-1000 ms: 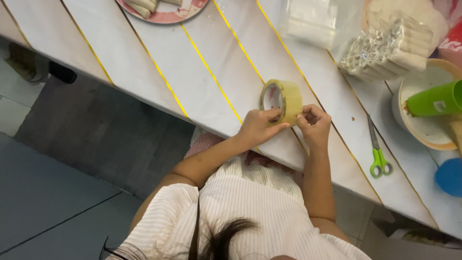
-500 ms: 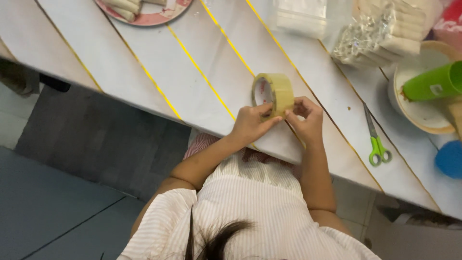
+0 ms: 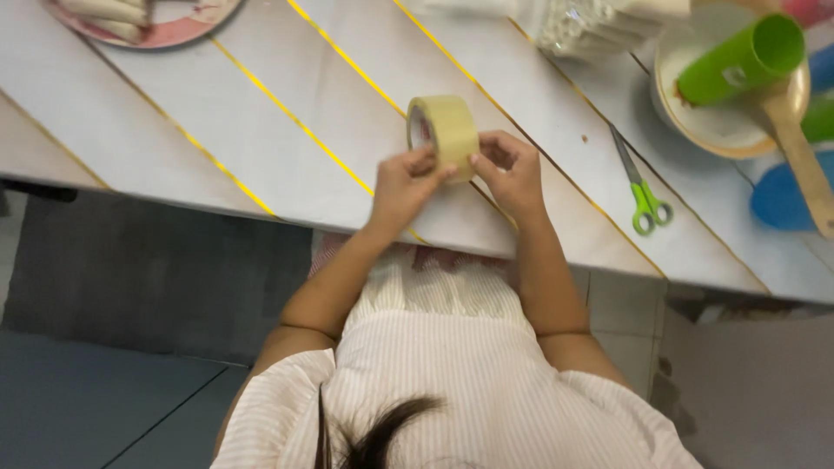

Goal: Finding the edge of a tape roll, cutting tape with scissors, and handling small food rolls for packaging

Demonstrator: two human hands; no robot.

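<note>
View from above a seated person in a striped top, arms reaching onto a pale worktop [image 3: 261, 130] with thin yellow lines running diagonally. At the upper left of the frame, a pink plate [image 3: 174, 26] sits partly out of view with pale rolls on it. Just left of centre, the left hand [image 3: 404, 187] has its grip closed on the near side of a tape roll [image 3: 445, 135], fingertips pressed to the tan outer band. The roll stands on edge at centre frame, held just above the worktop near its front edge. The right hand [image 3: 508, 169] has its grip curled shut against the roll's right side, thumb and fingers pinching at the band. Right of the hands, green-handled scissors [image 3: 641, 187] lie flat on the worktop. At the upper right, a green cup [image 3: 743, 56] lies tipped in a bowl [image 3: 708, 126], with a wooden handle [image 3: 799, 152] beside it.
</note>
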